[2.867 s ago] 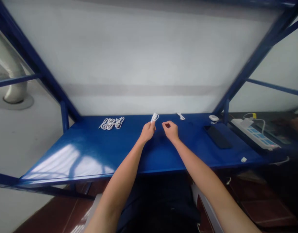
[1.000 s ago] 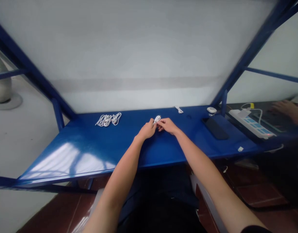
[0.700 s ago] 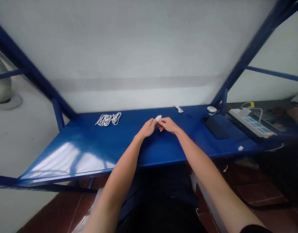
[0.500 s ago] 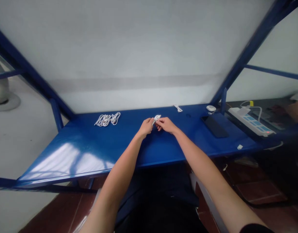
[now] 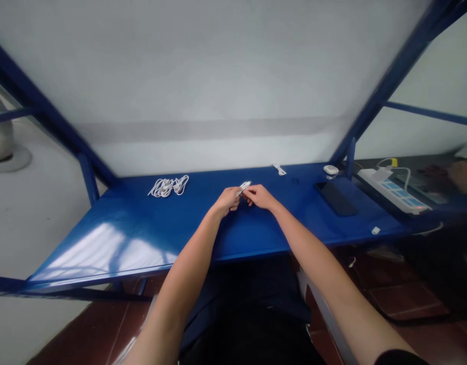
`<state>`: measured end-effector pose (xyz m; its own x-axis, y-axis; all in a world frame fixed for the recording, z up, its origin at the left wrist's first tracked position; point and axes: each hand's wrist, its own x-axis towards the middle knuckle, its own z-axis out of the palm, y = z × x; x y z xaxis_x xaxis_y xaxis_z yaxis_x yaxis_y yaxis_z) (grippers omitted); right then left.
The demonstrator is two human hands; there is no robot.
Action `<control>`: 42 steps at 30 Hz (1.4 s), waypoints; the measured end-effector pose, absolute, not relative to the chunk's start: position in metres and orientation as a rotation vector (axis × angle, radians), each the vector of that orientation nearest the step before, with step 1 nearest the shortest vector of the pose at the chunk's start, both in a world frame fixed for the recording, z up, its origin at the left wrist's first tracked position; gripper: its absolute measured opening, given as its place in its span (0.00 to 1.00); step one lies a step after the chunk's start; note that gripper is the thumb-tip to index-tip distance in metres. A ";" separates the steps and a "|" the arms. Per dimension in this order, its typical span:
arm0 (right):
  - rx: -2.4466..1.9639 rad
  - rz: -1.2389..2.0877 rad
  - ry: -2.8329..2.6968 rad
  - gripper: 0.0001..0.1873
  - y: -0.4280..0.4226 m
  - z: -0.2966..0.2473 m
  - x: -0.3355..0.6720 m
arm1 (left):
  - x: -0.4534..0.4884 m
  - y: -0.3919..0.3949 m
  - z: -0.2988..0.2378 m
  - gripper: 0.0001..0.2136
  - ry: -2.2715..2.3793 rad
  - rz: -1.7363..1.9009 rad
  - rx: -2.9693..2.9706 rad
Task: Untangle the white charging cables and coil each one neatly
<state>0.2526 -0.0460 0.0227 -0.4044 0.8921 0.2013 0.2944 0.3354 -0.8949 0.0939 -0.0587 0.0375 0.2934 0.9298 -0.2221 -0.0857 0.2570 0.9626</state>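
Over the middle of a blue metal table (image 5: 134, 238), my left hand (image 5: 226, 200) and my right hand (image 5: 259, 195) meet, fingers closed. Between them they pinch a small bundle of white cable (image 5: 244, 186), which sticks out just above the fingertips. A pile of several coiled white cables (image 5: 168, 186) lies at the back left of the table, well away from both hands. Another small white cable (image 5: 279, 170) lies at the back, right of my hands.
A black phone (image 5: 335, 198) lies flat at the right, with a small white round device (image 5: 330, 170) behind it. A white power strip (image 5: 393, 191) sits on the dark bench beyond. Another person's hand (image 5: 463, 175) shows at the far right. Blue frame posts stand at both back corners.
My hands, apart earlier with the cable bundle raised in the left, have come together low over the table and now both grip the bundle. The view shifted slightly.
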 end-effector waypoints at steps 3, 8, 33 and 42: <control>-1.031 0.856 -1.983 0.14 -0.047 0.021 0.253 | 0.092 -0.057 0.040 0.12 1.004 0.826 0.909; -0.969 0.426 -2.076 0.12 -0.044 0.016 0.252 | 0.094 -0.056 0.044 0.13 0.955 0.825 0.728; -1.124 1.130 -1.431 0.07 -0.044 0.010 0.233 | 0.099 -0.053 0.028 0.11 1.180 1.028 1.221; -0.982 1.913 -0.809 0.08 -0.045 0.029 0.246 | 0.093 -0.045 0.017 0.15 1.075 1.164 1.705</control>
<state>0.2457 -0.0449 0.0288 -0.3601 0.8727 -0.3296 -0.3717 -0.4583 -0.8073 0.0933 -0.0454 0.0167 0.2184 0.9342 0.2821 0.2070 -0.3269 0.9221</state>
